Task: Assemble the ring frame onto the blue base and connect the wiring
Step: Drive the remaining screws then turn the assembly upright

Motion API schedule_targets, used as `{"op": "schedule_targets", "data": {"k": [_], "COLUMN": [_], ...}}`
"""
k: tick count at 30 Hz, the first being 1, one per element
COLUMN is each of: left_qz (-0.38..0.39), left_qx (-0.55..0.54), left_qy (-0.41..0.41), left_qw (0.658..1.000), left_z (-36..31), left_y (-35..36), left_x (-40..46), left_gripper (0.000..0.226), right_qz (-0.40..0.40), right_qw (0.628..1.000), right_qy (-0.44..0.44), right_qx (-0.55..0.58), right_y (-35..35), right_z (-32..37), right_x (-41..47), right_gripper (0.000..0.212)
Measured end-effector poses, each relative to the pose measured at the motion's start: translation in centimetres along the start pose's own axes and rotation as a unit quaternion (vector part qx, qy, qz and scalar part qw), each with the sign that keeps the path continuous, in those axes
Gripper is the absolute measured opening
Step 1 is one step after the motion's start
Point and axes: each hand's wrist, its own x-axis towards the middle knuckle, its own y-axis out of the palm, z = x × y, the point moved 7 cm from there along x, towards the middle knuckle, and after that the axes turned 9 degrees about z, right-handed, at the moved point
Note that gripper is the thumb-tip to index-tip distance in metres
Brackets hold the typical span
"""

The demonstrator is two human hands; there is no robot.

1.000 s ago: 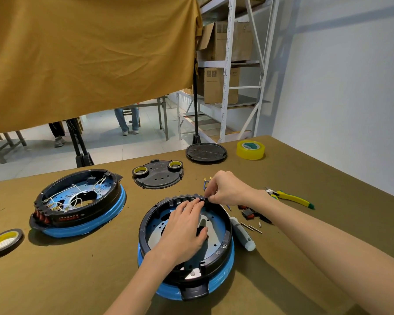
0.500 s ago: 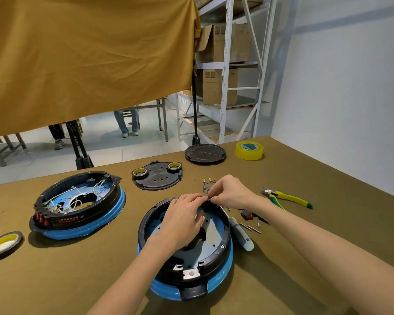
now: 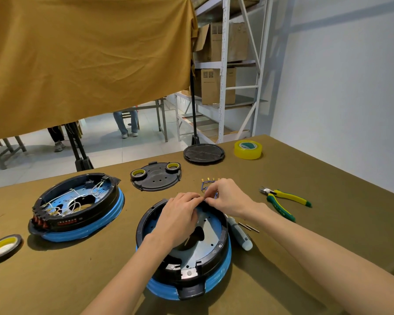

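Yellow-and-green pliers [image 3: 284, 200] lying on the table [image 3: 328, 178] at right; screwdriver [image 3: 239, 233] lying nearer, two small pins [image 3: 251, 227] sitting just beside it; yellow tape roll [image 3: 248, 149] sitting at the far edge, round black disc [image 3: 204, 153] lying to its left; black plate [image 3: 156, 176] carrying two small tape rolls; another tape roll [image 3: 3, 246] lying flat at far left; mustard cloth [image 3: 84, 60] hanging overhead; metal shelving [image 3: 224, 64] holding cardboard boxes [image 3: 216, 85].
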Motion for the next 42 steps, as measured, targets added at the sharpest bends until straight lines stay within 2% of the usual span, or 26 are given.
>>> {"op": "schedule_targets", "data": {"k": [7, 14, 20, 23, 26, 33, 39, 42], "left_qz": [-0.008, -0.023, -0.021, -0.022, -0.023, -0.020, -0.025, -0.027], "left_qx": [-0.019, -0.055, -0.056, -0.056, -0.063, -0.073, -0.075, -0.077], "left_qy": [-0.001, -0.006, -0.002, -0.005, -0.009, -0.011, -0.007, -0.004], "left_qw": [1.000, 0.998, 0.998, 0.998, 0.998, 0.997, 0.997, 0.997], "left_z": [-0.1, 0.1, 0.3, 0.4, 0.5, 0.6, 0.6, 0.5], "left_y": [-0.1, -0.3, -0.1, 0.0, 0.1, 0.2, 0.3, 0.3], "left_x": [-0.1, -0.4, -0.4, -0.3, -0.2, -0.3, -0.4, -0.4], "left_gripper": [0.045, 0.044, 0.048, 0.046, 0.044, 0.044, 0.046, 0.046], "right_qz": [0.017, 0.080, 0.111, 0.111, 0.112, 0.120, 0.078, 0.053], "right_qw": [1.000, 0.993, 0.986, 0.987, 0.983, 0.960, 0.948, 0.948], "right_qy": [-0.007, 0.069, 0.107, 0.100, 0.124, 0.148, 0.149, 0.137], "right_qx": [-0.009, 0.056, 0.061, 0.057, 0.080, 0.205, 0.270, 0.284], "right_y": [0.1, -0.7, -0.8, -0.7, -0.6, 0.0, 0.6, 0.8], "right_z": [0.1, -0.6, -0.9, -0.6, -1.0, -1.6, -2.7, -3.2], "right_x": [0.2, 2.0, 2.8, 2.9, 2.9, 2.1, 1.1, 0.6], "right_gripper": [0.010, 0.009, 0.006, 0.011, 0.007, 0.007, 0.005, 0.011]}}
